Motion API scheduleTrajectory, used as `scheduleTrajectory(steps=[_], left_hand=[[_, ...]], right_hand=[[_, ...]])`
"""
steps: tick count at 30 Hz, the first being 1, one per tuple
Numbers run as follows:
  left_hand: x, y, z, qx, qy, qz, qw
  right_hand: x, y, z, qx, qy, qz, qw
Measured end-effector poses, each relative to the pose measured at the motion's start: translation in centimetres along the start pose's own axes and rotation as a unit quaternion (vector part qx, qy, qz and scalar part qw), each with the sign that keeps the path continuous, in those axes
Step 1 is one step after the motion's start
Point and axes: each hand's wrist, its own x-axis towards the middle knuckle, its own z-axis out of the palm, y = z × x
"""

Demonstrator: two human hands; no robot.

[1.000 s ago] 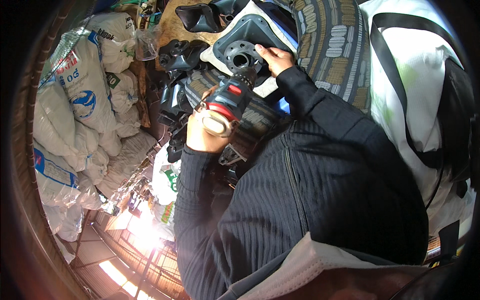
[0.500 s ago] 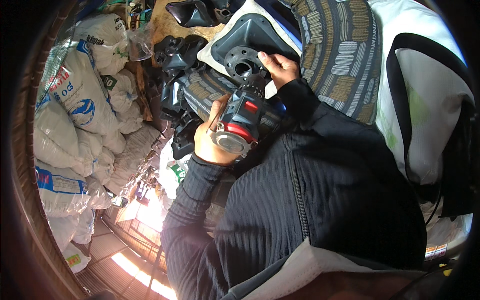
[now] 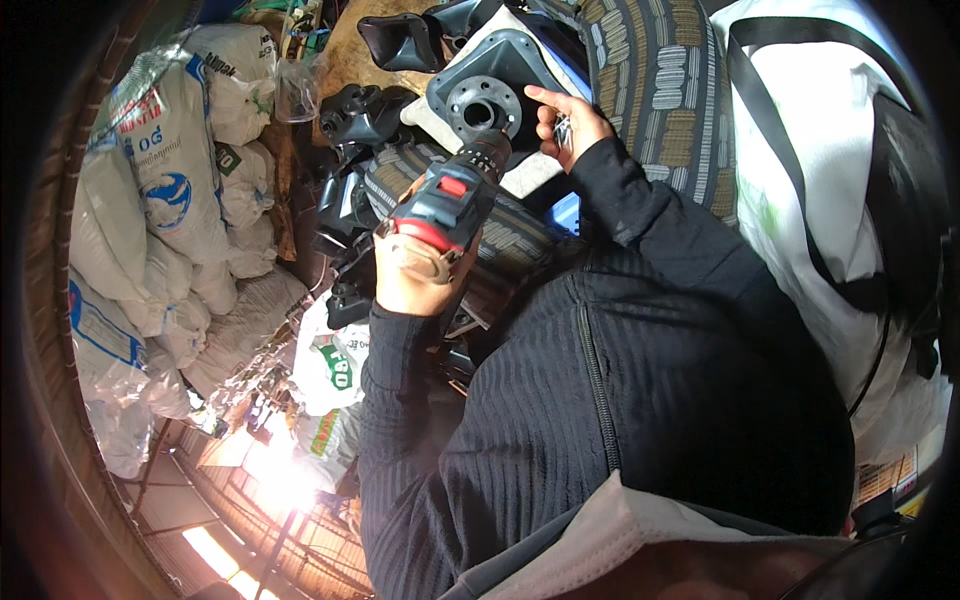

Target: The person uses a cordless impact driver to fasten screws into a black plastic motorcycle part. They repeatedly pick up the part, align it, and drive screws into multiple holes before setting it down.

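My left hand (image 3: 412, 292) grips a grey and red cordless drill (image 3: 447, 198). The drill's chuck end points at the lower right of a round black flange (image 3: 484, 108) with a ring of holes, and whether its tip touches is hard to see. That flange sits on a black, funnel-like plastic part (image 3: 519, 62), which rests on a pale pad (image 3: 432, 114). Just right of the flange is my right hand (image 3: 582, 128), index finger stretched toward the rim. Several small silver screws (image 3: 562, 130) are held in its curled fingers.
More black plastic parts (image 3: 362, 118) lie to the left and at the back. A patterned cushion (image 3: 672, 110) curves along the right, beside a white bag (image 3: 800, 150) with black straps. Stuffed white sacks (image 3: 165, 190) pile up at the left.
My right hand has come off the flange's rim to the right, and the screws in it now show. The drill has tilted and shifted left. The whole view has moved slightly.
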Motion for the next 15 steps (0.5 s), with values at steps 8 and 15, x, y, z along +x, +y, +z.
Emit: scheduleTrajectory(steps=[8,15], left_hand=[[-5.2,0.6,0.9,-0.104,0.077,-0.049,0.990],[-6.0,0.6,1.7,-0.158,0.087,-0.051,0.982]], right_hand=[[-1.7,-0.6,2.1,0.022,-0.227,0.080,0.970],[-2.4,-0.1,2.2,-0.103,-0.258,0.069,0.958]])
